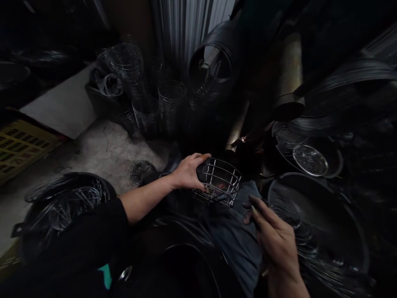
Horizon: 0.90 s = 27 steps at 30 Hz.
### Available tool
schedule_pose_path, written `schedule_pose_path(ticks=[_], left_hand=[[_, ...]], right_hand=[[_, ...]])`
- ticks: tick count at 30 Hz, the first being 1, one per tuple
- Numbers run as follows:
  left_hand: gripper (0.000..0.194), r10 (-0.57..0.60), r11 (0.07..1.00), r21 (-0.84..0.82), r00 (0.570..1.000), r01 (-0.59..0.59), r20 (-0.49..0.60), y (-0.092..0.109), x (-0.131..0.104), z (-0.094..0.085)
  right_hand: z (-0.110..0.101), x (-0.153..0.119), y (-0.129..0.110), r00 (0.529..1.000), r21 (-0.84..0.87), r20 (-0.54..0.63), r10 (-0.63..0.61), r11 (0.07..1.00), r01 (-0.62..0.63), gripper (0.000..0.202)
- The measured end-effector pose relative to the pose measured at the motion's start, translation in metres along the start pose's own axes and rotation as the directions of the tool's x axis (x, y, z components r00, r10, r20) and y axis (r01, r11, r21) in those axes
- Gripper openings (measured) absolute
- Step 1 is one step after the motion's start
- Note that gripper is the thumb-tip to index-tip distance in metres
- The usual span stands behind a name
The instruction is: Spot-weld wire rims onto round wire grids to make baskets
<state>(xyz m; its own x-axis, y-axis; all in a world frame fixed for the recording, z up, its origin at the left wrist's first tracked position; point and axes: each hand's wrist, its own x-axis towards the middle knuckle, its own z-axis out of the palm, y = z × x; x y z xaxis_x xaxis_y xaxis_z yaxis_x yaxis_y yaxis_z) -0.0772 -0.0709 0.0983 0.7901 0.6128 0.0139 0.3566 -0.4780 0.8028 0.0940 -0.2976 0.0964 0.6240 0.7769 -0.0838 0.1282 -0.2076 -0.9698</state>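
Observation:
My left hand (187, 171) grips the left side of a small round basket of metal wire (230, 188), thumb and fingers closed on its wires. The basket is tilted above my lap, over blue-grey trousers (238, 240). To the right of the basket and apart from it is my right hand (276, 234), its thumb and fingers pinched together. Whatever those fingertips hold, if anything, is too small and dark to make out. Just beyond my right hand lie several bent wire pieces (305, 240) in a wide dark basin (350, 215).
A dark tub (107, 186) of tangled wire stands at left, near a yellow crate (21, 145). Stacked wire baskets (172, 105) and a large wire coil (217, 45) stand at the back. Metal cylinders (290, 70) project ahead; a round metal dish (310, 160) is at right.

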Motion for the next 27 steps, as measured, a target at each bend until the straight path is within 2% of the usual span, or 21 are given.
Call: schedule_pose_path(ticks=[3, 6, 8, 10, 12, 14, 16, 19, 21, 23, 24, 27], left_hand=[[0.111, 0.018, 0.999, 0.037, 1.000, -0.018, 0.003, 0.002, 0.000, 0.002], [0.106, 0.040, 0.998, 0.055, 0.999, -0.039, -0.007, 0.001, -0.001, 0.003], [0.105, 0.043, 0.997, 0.066, 0.999, -0.042, -0.012, -0.002, -0.001, 0.004], [0.105, 0.048, 0.996, 0.076, 0.999, -0.047, -0.014, -0.005, -0.002, 0.004], [0.105, 0.057, 0.995, 0.086, 0.998, -0.055, -0.017, -0.007, -0.002, 0.004], [0.105, 0.067, 0.993, 0.099, 0.998, -0.066, -0.008, -0.009, -0.003, 0.004], [0.107, 0.080, 0.990, 0.117, 0.997, -0.081, 0.011, -0.009, -0.004, 0.004], [0.107, 0.110, 0.982, 0.149, 0.993, -0.114, 0.034, -0.008, -0.005, 0.007], [0.106, 0.139, 0.976, 0.161, 0.989, -0.145, 0.046, -0.007, -0.005, 0.009], [0.107, 0.158, 0.973, 0.164, 0.986, -0.165, 0.050, -0.006, -0.004, 0.010], [0.107, 0.161, 0.972, 0.165, 0.986, -0.166, 0.046, -0.005, -0.003, 0.010], [0.105, 0.149, 0.976, 0.161, 0.989, -0.148, 0.006, -0.004, 0.003, 0.008]], right_hand=[[0.005, 0.007, -0.017, 0.989, -0.111, 0.144, -0.031, 0.993, 0.047, 0.040], [0.013, 0.012, -0.023, 0.965, -0.113, 0.263, -0.020, 0.992, 0.051, 0.044], [0.018, 0.014, -0.023, 0.960, -0.092, 0.280, -0.020, 0.995, 0.048, 0.043], [0.022, 0.014, -0.022, 0.969, -0.104, 0.247, -0.023, 0.993, 0.050, 0.040], [0.025, 0.012, -0.025, 0.977, -0.164, 0.211, -0.028, 0.984, 0.064, 0.041], [0.029, 0.011, -0.032, 0.970, -0.241, 0.237, -0.048, 0.965, 0.106, 0.048], [0.033, 0.014, -0.041, 0.925, -0.280, 0.376, -0.048, 0.946, 0.163, 0.050], [0.040, 0.026, -0.051, 0.831, -0.287, 0.556, -0.024, 0.933, 0.219, 0.028], [0.045, 0.036, -0.051, 0.832, -0.324, 0.553, -0.043, 0.909, 0.262, 0.030], [0.048, 0.043, -0.046, 0.858, -0.420, 0.502, -0.109, 0.837, 0.352, 0.031], [0.049, 0.046, -0.044, 0.861, -0.487, 0.485, -0.155, 0.769, 0.413, 0.032], [0.051, 0.048, -0.039, 0.817, -0.665, 0.511, -0.266, 0.480, 0.572, 0.036]])
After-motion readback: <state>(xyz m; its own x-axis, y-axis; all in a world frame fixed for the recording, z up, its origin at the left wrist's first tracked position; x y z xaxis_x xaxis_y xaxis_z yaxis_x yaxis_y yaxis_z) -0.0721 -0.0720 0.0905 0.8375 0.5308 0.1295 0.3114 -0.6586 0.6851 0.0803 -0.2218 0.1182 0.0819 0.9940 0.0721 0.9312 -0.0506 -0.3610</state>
